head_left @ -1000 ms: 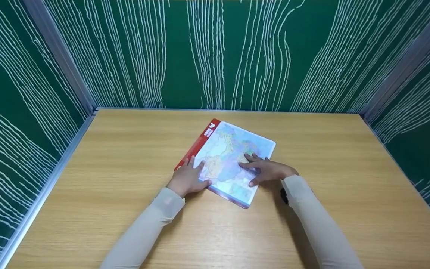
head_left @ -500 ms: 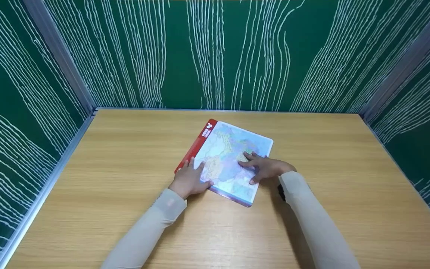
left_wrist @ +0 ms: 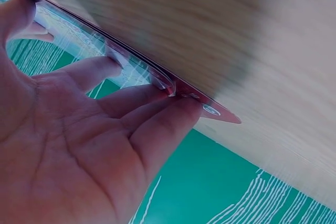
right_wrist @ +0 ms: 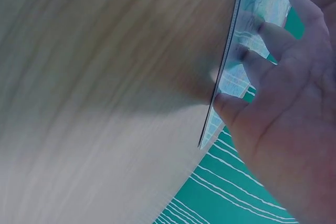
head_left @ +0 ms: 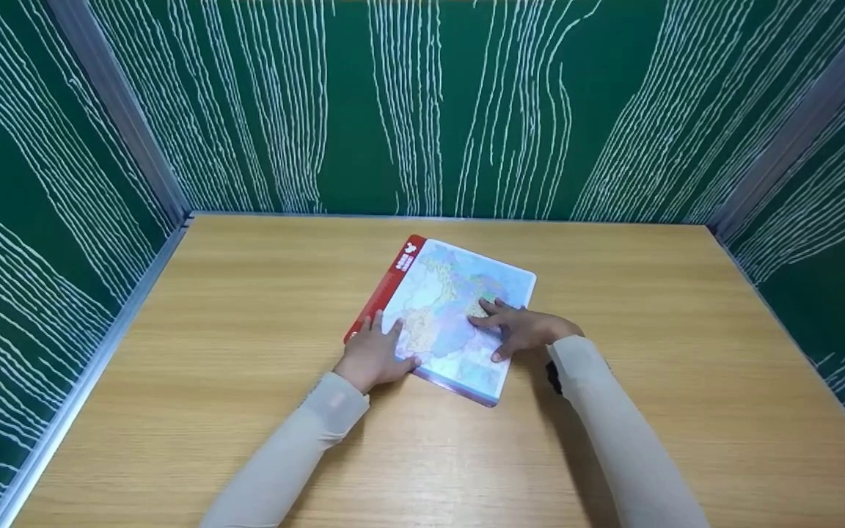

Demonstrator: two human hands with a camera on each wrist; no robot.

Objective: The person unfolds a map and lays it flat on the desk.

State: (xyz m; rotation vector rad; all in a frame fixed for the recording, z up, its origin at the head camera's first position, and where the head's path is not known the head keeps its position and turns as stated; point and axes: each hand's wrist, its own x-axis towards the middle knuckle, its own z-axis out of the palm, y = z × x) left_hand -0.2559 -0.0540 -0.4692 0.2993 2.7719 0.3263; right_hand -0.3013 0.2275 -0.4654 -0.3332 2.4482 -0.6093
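I see a light wooden table point(head_left: 246, 411) walled by green panels with white wavy lines point(head_left: 466, 103). Both wrist views are blurred. My left hand point(head_left: 372, 356) rests spread on the near left edge of the flat laminated map sheet with a red side strip point(head_left: 446, 293), mid-table; my right hand point(head_left: 524, 330) presses flat, fingers spread, hiding part of the map.
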